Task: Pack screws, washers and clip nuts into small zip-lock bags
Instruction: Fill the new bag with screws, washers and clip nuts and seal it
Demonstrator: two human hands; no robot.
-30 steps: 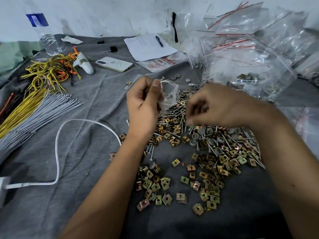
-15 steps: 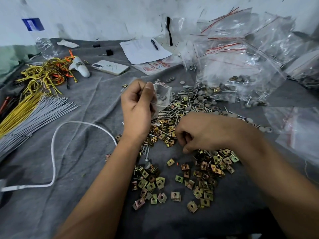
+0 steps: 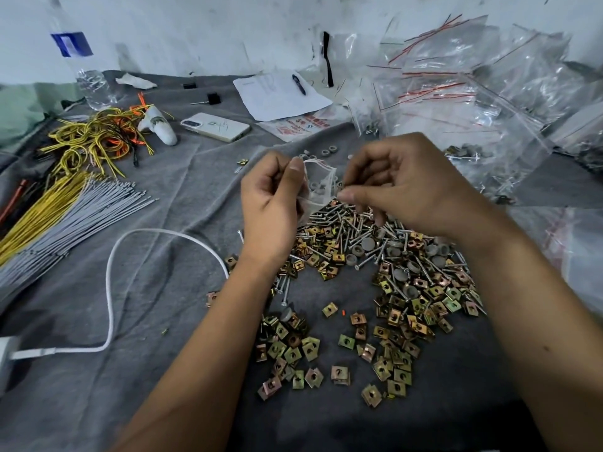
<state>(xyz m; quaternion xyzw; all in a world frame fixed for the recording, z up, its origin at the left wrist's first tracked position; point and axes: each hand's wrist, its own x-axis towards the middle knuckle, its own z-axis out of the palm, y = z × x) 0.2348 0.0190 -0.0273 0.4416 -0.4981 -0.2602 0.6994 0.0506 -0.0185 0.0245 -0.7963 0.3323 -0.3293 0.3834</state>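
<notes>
Left hand pinches small zip-lock bag by mouth, fingers curled; grey washers visible inside. Right hand at bag's right side, fingers curled, thumb and forefinger pinched together; what they hold, cannot tell. Screws, washers, clip nuts heaped mid-surface, below hands. Bagged stock at far right corner.

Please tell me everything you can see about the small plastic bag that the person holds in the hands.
The small zip-lock bag is clear, thin plastic with a red line along its mouth. It is held above the grey cloth, mouth up and open. The left hand pinches its left edge; the right hand reaches its right side with curled fingers. Some grey round washers lie inside. Below it lie loose screws.
</notes>
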